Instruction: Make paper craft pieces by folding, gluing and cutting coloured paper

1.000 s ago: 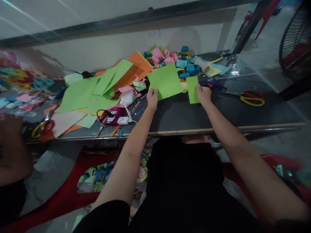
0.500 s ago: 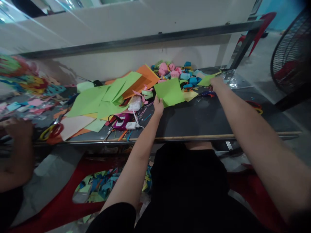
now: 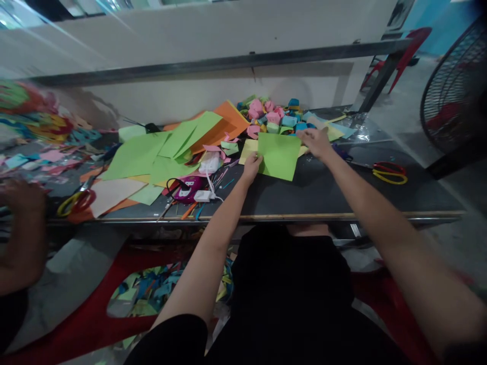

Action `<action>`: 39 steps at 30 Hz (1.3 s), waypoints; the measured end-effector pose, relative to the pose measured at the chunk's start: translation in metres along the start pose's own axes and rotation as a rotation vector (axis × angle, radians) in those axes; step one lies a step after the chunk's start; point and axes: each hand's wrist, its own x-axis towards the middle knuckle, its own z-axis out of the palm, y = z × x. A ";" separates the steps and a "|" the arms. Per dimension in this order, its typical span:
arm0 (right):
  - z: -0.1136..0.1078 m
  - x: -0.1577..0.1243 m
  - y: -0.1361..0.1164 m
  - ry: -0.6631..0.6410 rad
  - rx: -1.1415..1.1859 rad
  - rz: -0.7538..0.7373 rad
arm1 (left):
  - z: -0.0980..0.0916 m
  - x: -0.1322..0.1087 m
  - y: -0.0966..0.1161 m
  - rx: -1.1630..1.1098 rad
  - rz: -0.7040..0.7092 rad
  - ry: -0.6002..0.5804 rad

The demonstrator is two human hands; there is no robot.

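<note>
A square sheet of green paper (image 3: 279, 156) is pinched at its left edge by my left hand (image 3: 252, 167). Pale yellow paper (image 3: 248, 151) shows just behind that hand. My right hand (image 3: 315, 142) is near the sheet's upper right corner, its fingers bent toward one another; whether anything is between them is too small to tell. Behind both hands lies a heap of small folded pink, blue and green paper pieces (image 3: 273, 117). Yellow and light blue paper (image 3: 334, 132) lies beyond my right hand.
Scissors (image 3: 390, 173) lie on the dark table (image 3: 323, 198) at right, and another pair (image 3: 76, 202) at left. Large green sheets (image 3: 139, 154), a purple power socket (image 3: 188, 189) and cables lie left of centre. A person's hand (image 3: 23, 195) works at far left; a fan (image 3: 452, 91) stands right.
My right hand has moved left from the green paper at the back right to the sheet's upper right corner. The held sheet has shifted slightly right and toward me.
</note>
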 end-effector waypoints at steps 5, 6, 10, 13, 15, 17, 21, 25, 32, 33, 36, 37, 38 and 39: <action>0.026 -0.034 0.022 0.004 0.084 0.153 | 0.003 -0.009 0.011 0.052 -0.060 -0.042; 0.029 -0.037 0.026 0.012 0.181 0.224 | 0.002 -0.011 0.016 0.055 -0.073 -0.020; 0.041 -0.048 0.034 0.122 0.590 0.503 | -0.005 -0.016 0.038 0.011 -0.147 0.048; 0.046 -0.052 0.037 0.131 0.701 0.533 | -0.003 -0.021 0.045 -0.027 -0.182 -0.052; 0.049 -0.053 0.040 0.083 0.726 0.490 | -0.001 -0.022 0.044 -0.019 -0.179 -0.131; 0.051 -0.054 0.043 0.044 0.741 0.459 | 0.001 -0.022 0.040 -0.032 -0.165 -0.159; 0.058 -0.055 0.047 0.058 0.738 0.429 | 0.002 -0.019 0.032 -0.081 -0.172 -0.095; 0.061 -0.055 0.049 0.033 0.671 0.403 | 0.006 -0.022 0.030 -0.023 -0.095 -0.057; 0.054 -0.056 0.054 0.002 0.539 0.290 | 0.005 -0.025 0.031 0.000 -0.099 -0.044; 0.053 -0.057 0.053 0.009 0.530 0.284 | 0.004 -0.024 0.031 -0.005 -0.111 -0.068; 0.051 -0.059 0.048 0.024 0.559 0.307 | 0.004 -0.025 0.032 0.003 -0.117 -0.101; 0.051 -0.060 0.046 0.015 0.572 0.320 | 0.005 -0.025 0.032 0.005 -0.110 -0.102; 0.051 -0.060 0.045 0.001 0.584 0.332 | 0.005 -0.025 0.033 0.008 -0.102 -0.100; 0.051 -0.060 0.044 -0.011 0.594 0.341 | 0.006 -0.026 0.034 0.014 -0.095 -0.095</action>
